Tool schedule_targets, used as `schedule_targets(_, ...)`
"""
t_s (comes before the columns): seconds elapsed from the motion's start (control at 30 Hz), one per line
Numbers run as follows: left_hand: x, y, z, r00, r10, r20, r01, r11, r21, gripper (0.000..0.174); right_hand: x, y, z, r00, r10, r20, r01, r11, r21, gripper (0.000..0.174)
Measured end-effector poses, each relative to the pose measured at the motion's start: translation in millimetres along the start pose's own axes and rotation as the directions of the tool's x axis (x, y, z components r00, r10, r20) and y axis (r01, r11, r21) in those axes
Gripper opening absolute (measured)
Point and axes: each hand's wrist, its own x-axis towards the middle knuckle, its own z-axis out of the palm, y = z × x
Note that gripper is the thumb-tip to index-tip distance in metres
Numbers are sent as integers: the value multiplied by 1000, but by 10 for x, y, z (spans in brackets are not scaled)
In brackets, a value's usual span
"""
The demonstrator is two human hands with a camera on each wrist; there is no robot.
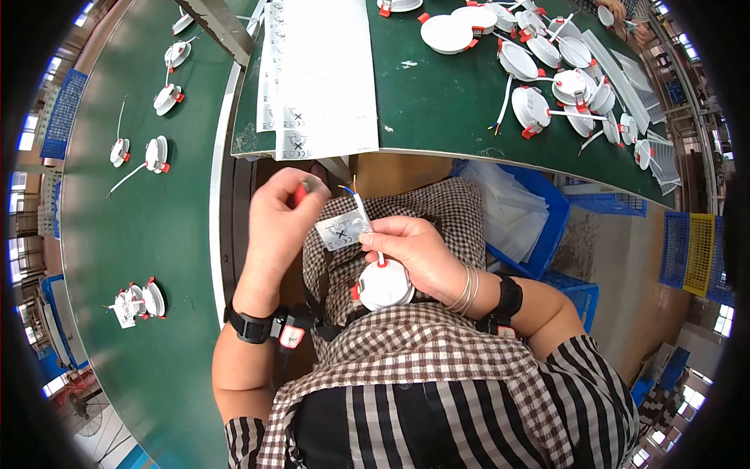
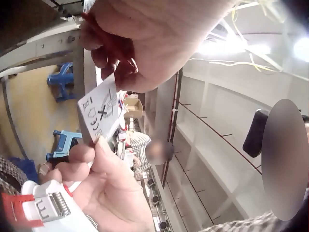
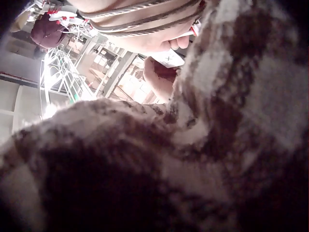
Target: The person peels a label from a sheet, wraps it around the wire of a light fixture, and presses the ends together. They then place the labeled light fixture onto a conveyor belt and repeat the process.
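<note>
My left hand (image 1: 283, 215) has its fingers curled around a slim red tool (image 1: 301, 194), blurred in the head view and also visible as a red shaft (image 2: 108, 41) in the left wrist view. My right hand (image 1: 418, 254) pinches a silver printed label (image 1: 340, 230) at its edge, by the white cable (image 1: 360, 205) of a round white downlight (image 1: 385, 286). Bare blue and yellow-brown wire ends stick up from the cable top, close to the left hand. The downlight, with red clips, hangs below the right hand over the checked apron. Checked cloth covers most of the right wrist view.
Sheets of silver labels (image 1: 328, 78) lie on the green table (image 1: 437, 117) ahead, with many downlights (image 1: 533, 109) heaped at its right. Another green surface (image 1: 172, 234) on the left carries several downlights. A blue bin (image 1: 547, 234) with plastic bags stands below right.
</note>
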Motion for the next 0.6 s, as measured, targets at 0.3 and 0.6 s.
schedule_targets(0.3, -159, -156, -45, 986, -135, 96, 164, 878, -450, 27, 76, 20, -98, 998, 58, 24, -60, 994, 94, 19)
schedule_targets(0.6, -335, -240, 260, 962, -252, 107, 269, 794, -545, 11, 83, -126, 10, 980, -197, 14, 197, 970, -146, 20)
